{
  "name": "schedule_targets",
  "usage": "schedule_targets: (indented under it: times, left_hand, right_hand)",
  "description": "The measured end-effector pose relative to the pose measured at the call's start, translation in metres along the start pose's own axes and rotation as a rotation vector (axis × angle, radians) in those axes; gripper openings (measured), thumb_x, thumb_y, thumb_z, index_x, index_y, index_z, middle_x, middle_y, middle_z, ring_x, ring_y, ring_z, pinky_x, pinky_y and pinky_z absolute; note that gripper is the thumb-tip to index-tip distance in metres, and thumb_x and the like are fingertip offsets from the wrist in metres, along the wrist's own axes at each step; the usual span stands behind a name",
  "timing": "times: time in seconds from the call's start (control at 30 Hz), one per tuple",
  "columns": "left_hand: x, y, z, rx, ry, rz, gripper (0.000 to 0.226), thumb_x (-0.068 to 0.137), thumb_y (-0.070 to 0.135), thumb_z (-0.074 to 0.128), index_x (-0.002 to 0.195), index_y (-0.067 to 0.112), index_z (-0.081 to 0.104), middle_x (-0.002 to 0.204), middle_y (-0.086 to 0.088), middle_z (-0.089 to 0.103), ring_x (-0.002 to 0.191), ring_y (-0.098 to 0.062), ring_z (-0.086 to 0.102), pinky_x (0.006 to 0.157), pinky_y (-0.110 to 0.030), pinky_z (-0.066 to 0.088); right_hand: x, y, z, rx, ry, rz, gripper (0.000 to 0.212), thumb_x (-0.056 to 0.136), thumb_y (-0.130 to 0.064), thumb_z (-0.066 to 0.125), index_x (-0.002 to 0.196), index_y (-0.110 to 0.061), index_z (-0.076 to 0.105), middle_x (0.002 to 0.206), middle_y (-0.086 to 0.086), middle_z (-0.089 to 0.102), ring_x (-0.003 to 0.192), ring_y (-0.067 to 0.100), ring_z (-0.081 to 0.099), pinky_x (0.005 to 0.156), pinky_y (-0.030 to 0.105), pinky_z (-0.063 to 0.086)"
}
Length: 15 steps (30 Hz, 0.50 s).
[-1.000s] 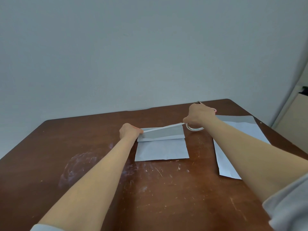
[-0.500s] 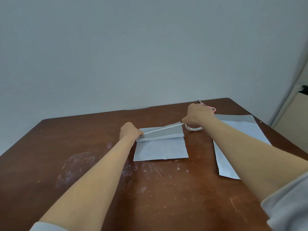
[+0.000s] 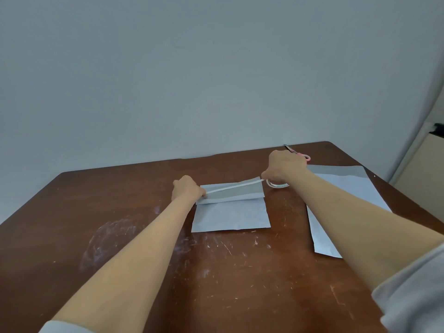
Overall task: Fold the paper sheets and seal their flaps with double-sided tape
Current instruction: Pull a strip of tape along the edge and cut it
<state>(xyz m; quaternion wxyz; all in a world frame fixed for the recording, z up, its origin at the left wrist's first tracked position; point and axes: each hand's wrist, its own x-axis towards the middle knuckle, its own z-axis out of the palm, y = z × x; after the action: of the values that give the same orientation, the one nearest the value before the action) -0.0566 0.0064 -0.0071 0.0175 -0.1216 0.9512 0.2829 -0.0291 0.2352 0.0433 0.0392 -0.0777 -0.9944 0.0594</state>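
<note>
A folded white paper sheet (image 3: 231, 216) lies in the middle of the brown table (image 3: 144, 260), its far flap (image 3: 234, 195) raised. A white strip of tape (image 3: 234, 187) is stretched across the flap. My left hand (image 3: 186, 188) pinches the strip's left end at the flap's left corner. My right hand (image 3: 284, 168) grips the tape roll (image 3: 278, 185) just past the flap's right edge, with the strip running out of it. A second, larger sheet (image 3: 346, 186) lies flat on the right, partly under my right forearm.
Pink-handled scissors (image 3: 301, 155) lie behind my right hand near the table's far edge. White scuff marks cover the table's left and middle. A grey wall stands behind the table. A beige cabinet (image 3: 422, 169) stands off the right side.
Both hands have held their grip on the stretched strip. My right hand has lifted slightly with the roll; the paper has not moved.
</note>
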Motion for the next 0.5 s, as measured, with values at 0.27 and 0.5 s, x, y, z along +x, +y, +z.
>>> schedule_targets:
  times: [0.27, 0.5]
  left_hand:
    - [-0.031, 0.030, 0.022, 0.179, 0.041, 0.719, 0.039, 0.096, 0.013, 0.039, 0.134, 0.015, 0.052, 0.141, -0.001, 0.046, 0.131, -0.019, 0.040, 0.107, -0.034, 0.035]
    - [-0.043, 0.036, 0.041, 0.487, -0.367, 0.785, 0.055, 0.104, 0.037, 0.022, 0.153, 0.013, 0.012, 0.161, -0.002, 0.005, 0.149, -0.017, 0.002, 0.121, -0.033, 0.006]
  right_hand:
    - [-0.001, -0.006, 0.001, -0.054, -0.005, -0.019, 0.020, 0.079, -0.024, 0.060, 0.067, -0.014, 0.048, 0.070, 0.002, 0.052, 0.085, 0.029, 0.061, 0.078, 0.034, 0.040]
    - [-0.003, -0.010, 0.002, -0.096, 0.009, -0.015, 0.009, 0.079, -0.021, 0.061, 0.082, -0.013, 0.058, 0.079, 0.004, 0.057, 0.091, 0.031, 0.063, 0.088, 0.036, 0.039]
